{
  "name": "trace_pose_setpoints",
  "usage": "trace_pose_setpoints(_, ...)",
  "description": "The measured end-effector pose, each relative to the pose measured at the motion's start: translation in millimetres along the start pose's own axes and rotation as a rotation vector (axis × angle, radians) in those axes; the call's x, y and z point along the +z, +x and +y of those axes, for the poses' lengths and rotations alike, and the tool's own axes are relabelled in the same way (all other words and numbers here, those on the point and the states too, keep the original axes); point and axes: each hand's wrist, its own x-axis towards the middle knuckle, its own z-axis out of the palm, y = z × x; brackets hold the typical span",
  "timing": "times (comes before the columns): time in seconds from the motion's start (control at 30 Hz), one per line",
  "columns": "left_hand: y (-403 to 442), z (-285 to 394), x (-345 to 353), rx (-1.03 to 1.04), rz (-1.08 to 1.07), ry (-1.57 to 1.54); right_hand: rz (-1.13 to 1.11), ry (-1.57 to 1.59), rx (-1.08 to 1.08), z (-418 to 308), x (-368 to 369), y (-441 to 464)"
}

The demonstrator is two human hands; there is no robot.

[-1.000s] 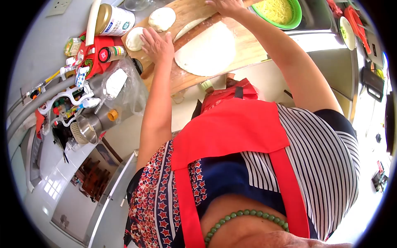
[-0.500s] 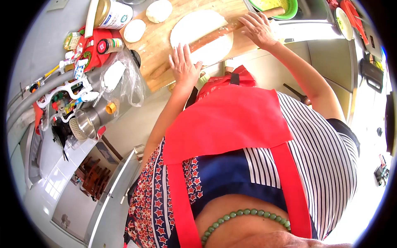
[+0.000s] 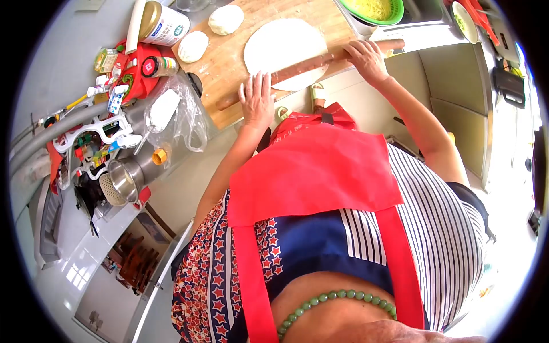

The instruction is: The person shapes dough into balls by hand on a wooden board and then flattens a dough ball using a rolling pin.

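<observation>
A long wooden rolling pin (image 3: 309, 64) lies slanted across the near part of a round, flat sheet of white dough (image 3: 286, 46). My left hand (image 3: 257, 102) rests on the pin's left part, fingers stretched out over it. Toward the pin's right end, my right hand (image 3: 367, 60) lies on top, its fingers loosely bent and apart, not wrapped round it. Beneath the dough is a wooden board (image 3: 220, 63). Two dough balls, one nearer (image 3: 193, 46) and one farther (image 3: 226, 20), sit on its left side.
Left of the board stand a white tub (image 3: 171, 27), a spice jar (image 3: 160, 66) and a clear plastic bag (image 3: 183, 114). A green basket (image 3: 394, 11) with yellow shreds sits beyond the right hand. A metal pot (image 3: 126, 180) is at lower left.
The rolling pin has rolled toward my body, from the dough's middle to its near part, with both hands on it. The view has shifted slightly.
</observation>
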Motion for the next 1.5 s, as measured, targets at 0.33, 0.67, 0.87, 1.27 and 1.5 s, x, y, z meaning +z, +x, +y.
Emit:
trace_pose_setpoints(0.33, 28.5, -20.8, -45.9, 0.217, 0.339, -0.229, -0.075, 0.037, 0.206, 0.1, -30.7, -59.0)
trace_pose_setpoints(0.67, 157.2, -2.2, 33.2, 0.179, -0.029, 0.020, -0.083, 0.204, 0.534, 28.7, -12.8, -30.7)
trace_pose_setpoints(0.87, 159.6, -10.2, 46.2, 0.173, -0.145, 0.115, -0.097, 0.207, 0.512, 21.8, 0.6, -11.7)
trace_pose_setpoints(1.27, 165.3, 14.9, 54.1, 0.250, 0.016, -0.046, 0.087, 0.237, 0.400, 7.2, -13.2, 18.4)
trace_pose_setpoints(1.5, 99.8, 6.1, 42.1, 0.108, -0.044, 0.030, -0.069, 0.606, 0.323, -36.0, 15.4, 49.0)
